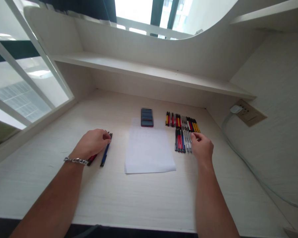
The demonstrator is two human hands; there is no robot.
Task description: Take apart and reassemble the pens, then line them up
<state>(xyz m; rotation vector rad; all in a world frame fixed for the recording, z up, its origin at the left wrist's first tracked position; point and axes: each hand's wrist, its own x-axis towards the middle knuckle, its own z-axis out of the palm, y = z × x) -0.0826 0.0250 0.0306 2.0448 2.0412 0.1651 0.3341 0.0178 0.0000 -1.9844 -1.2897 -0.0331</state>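
My left hand point(95, 142), with a chain bracelet on the wrist, is closed at the upper end of a blue pen point(105, 154). The pen lies slanted on the desk, and a dark tip shows beside its top. Partly hidden under that hand is a red-and-black pen point(91, 160). On the right, my right hand point(202, 145) pinches at the end clear pen point(190, 144) of the lower row. Black, red and blue pens point(180, 140) lie side by side to its left. Just above is a second row of mixed pens point(178, 121).
A sheet of white paper point(150, 148) lies mid-desk, with a dark phone-like object point(147, 117) at its top edge. A shelf point(149, 72) overhangs the back. On the right wall, a white plug point(236, 109) sits in a socket panel point(253, 114), its cable point(240, 158) trailing down.
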